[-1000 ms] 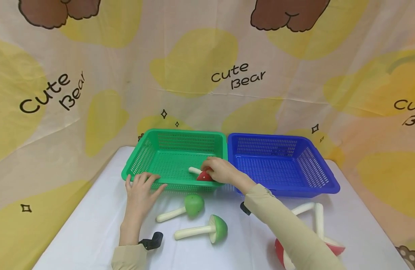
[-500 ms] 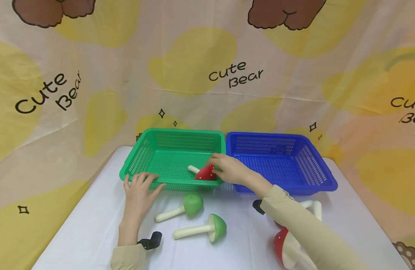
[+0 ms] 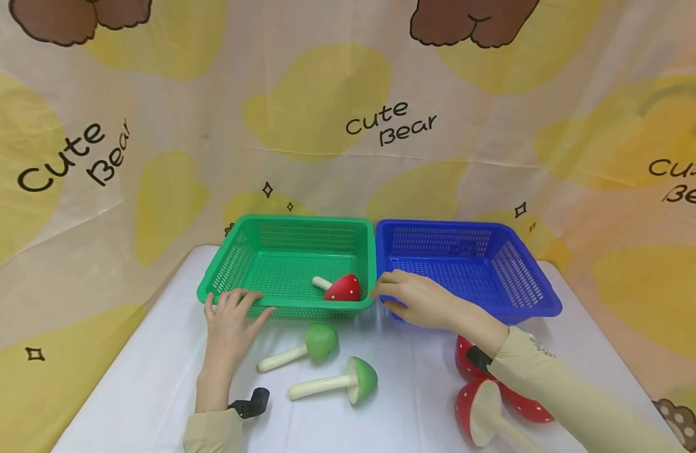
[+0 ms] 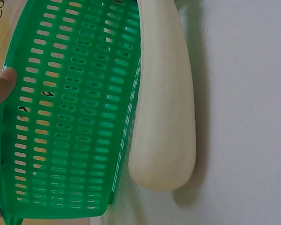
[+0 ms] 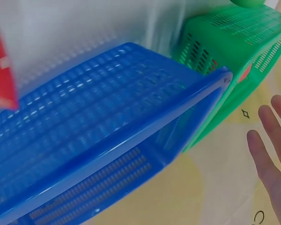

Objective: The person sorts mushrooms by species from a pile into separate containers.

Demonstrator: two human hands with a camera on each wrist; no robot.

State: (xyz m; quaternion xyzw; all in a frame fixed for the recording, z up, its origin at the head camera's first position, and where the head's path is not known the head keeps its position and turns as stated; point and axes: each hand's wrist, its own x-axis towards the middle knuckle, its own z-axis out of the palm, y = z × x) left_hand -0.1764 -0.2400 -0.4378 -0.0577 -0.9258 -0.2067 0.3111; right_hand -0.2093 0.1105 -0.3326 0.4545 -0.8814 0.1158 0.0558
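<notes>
My left hand (image 3: 228, 327) grips the near rim of the green basket (image 3: 308, 222) at its left corner; the left wrist view shows the thumb on the rim. Inside that basket's near right corner lies a red toy mushroom (image 3: 345, 287) with white spots, its pale stem pointing left. My right hand (image 3: 421, 301) hovers over the near left corner of the blue basket (image 3: 438, 225), holding nothing. Its fingers look spread in the right wrist view. Two green-capped mushrooms, one nearer the basket (image 3: 321, 341) and one closer to me (image 3: 362, 380), lie on the table.
Several red mushrooms (image 3: 469, 412) lie at the right, partly hidden by my right sleeve (image 3: 557, 377). Both baskets stand side by side against a patterned cloth backdrop (image 3: 303, 94). A pale stem (image 4: 164, 103) lies close to the green basket's wall.
My right hand has let go of the red mushroom in the green basket and drawn back to the right, out over the blue basket's corner. My left hand stays on the rim.
</notes>
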